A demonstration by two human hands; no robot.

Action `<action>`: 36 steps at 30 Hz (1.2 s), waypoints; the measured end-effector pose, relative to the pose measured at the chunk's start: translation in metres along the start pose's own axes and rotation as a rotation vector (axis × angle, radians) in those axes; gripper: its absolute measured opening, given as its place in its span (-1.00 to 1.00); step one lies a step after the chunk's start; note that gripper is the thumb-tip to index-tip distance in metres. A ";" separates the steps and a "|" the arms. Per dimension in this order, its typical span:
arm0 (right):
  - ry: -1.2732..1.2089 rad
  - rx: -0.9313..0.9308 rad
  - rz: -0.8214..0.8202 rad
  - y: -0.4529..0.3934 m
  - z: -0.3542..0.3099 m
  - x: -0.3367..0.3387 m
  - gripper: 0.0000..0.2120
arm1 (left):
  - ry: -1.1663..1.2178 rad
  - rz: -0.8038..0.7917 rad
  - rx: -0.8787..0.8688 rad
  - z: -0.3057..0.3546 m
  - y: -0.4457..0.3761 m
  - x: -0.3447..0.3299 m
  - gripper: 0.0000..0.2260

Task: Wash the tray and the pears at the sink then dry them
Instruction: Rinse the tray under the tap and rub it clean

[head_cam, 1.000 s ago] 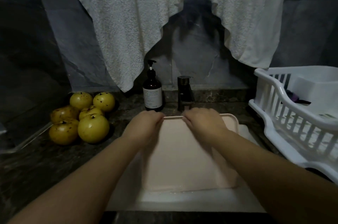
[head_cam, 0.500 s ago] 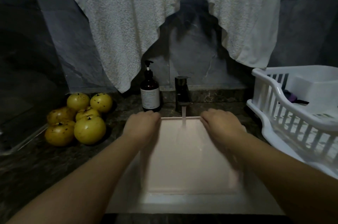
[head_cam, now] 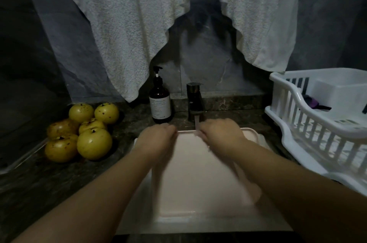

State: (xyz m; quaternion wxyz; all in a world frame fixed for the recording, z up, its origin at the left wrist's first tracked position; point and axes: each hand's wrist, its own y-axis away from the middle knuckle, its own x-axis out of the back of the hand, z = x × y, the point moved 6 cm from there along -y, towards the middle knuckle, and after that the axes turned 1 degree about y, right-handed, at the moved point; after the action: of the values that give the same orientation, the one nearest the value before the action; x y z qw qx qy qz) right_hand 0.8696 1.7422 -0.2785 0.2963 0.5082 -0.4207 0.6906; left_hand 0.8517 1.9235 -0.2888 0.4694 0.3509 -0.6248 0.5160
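both hands are gripping the far edge of the tray [head_cam: 198, 179], which is sitting in the sink [head_cam: 274, 223]: left hand [head_cam: 156, 139], right hand [head_cam: 220, 133] under the tap [head_cam: 195, 101]. pears [head_cam: 87, 133] are lying at nine o'clock.

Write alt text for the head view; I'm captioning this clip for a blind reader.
Two hands, left hand and right hand, hold the far edge of a pale pink tray in a sink under a running tap. Yellow pears sit on the dark counter to the left, beside a brown pump bottle; a white dish rack stands right, a white towel hangs above.
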 end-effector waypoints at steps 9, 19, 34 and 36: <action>-0.058 -0.079 0.069 -0.005 0.001 -0.005 -0.79 | 0.020 0.060 -0.022 0.051 -0.010 0.005 -0.81; -0.010 -0.207 0.003 0.024 0.051 -0.010 -0.80 | -0.019 -0.034 0.148 -0.028 0.013 0.007 -0.86; -0.197 -0.324 -0.012 0.026 0.068 -0.012 -0.86 | 0.098 -0.045 0.104 0.003 0.011 0.018 -0.90; -0.506 -0.468 -0.050 0.035 0.093 -0.022 -0.83 | 0.133 -0.051 0.145 -0.007 0.011 0.019 -0.86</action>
State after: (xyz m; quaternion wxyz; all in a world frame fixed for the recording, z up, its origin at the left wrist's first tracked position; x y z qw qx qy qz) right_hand 0.8890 1.6442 -0.2975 0.3082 0.5918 -0.6152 0.4200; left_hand 0.8375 1.9336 -0.2745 0.4961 0.3645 -0.5441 0.5700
